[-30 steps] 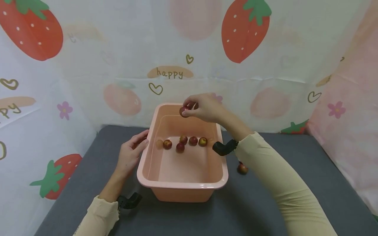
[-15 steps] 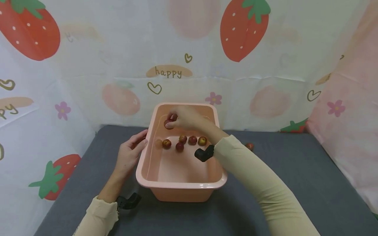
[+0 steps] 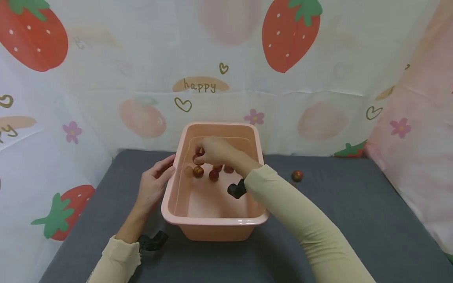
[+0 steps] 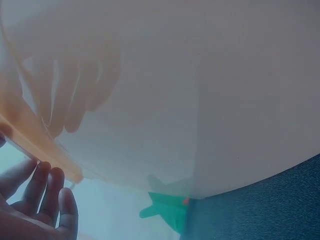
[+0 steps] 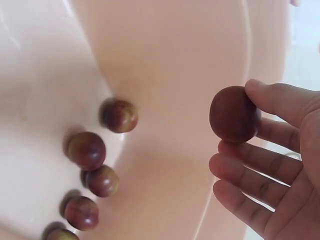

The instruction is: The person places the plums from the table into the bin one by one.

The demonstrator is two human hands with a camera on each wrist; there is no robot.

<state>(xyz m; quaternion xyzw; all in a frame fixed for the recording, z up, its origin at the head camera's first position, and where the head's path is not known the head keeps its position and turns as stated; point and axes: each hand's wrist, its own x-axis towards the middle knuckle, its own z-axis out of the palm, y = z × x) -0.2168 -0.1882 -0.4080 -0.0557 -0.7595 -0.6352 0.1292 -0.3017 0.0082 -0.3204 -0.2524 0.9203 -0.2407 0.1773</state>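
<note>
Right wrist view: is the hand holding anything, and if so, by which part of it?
Yes: a round, dark-red fruit. The right hand pinches it with the fingers on the side nearest the palm.

Peach-pink is recorded for the basin (image 3: 216, 222), dark reddish brown for the held fruit (image 5: 232, 116). The fruits (image 5: 87, 151) in the basin are mottled maroon and yellow-green. Dark grey is noted for the table (image 3: 354, 204), pale cream for the sleeves (image 3: 304, 222), black for the wrist mounts (image 3: 153, 241). The white backdrop (image 3: 152, 67) is printed with red, white-dotted strawberries (image 3: 291, 37), pink flowers (image 3: 254, 117), gold heart outlines (image 3: 183, 104) and "happy" lettered on a tan patch (image 3: 200, 84).
</note>
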